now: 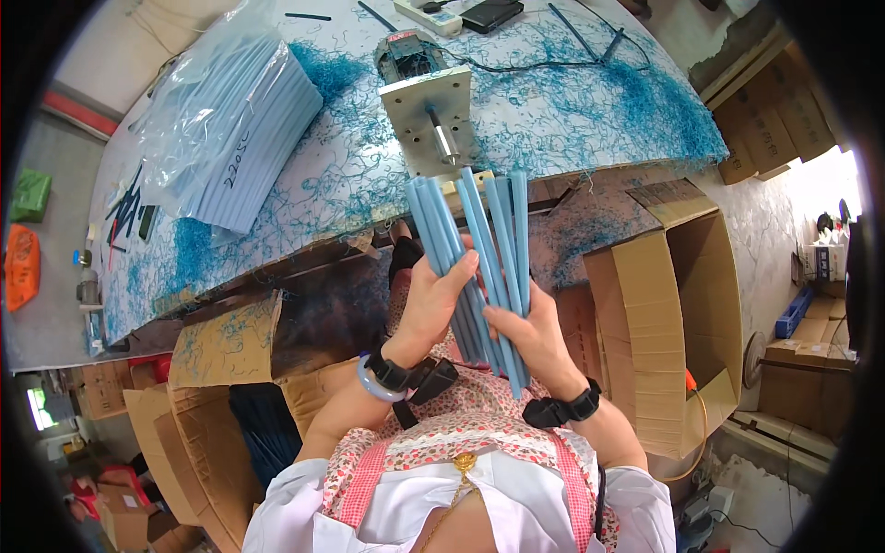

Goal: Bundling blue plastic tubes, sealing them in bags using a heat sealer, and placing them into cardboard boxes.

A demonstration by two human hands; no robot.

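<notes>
Both hands hold light-blue plastic tubes in front of my lap, just short of the table's near edge. My left hand (431, 300) is closed round a thick bundle of tubes (441, 240), its thumb lying across them. Closed on a smaller bunch of tubes (509, 230) is my right hand (533, 334), its thumb pressed along the front. The two bunches stand side by side, their top ends slightly fanned. Beyond them on the table is a motor (408, 57) behind a metal plate (426, 106), with a silver spindle tip (446, 147) pointing toward me.
A clear plastic bag of stacked light-blue tubes (244, 138) lies on the table's left. Curly blue shavings (659, 115) litter the white tabletop (525, 88). Open cardboard boxes stand at the right (645, 323) and left (207, 442); the left one holds dark tubes. A power strip (430, 17) lies far back.
</notes>
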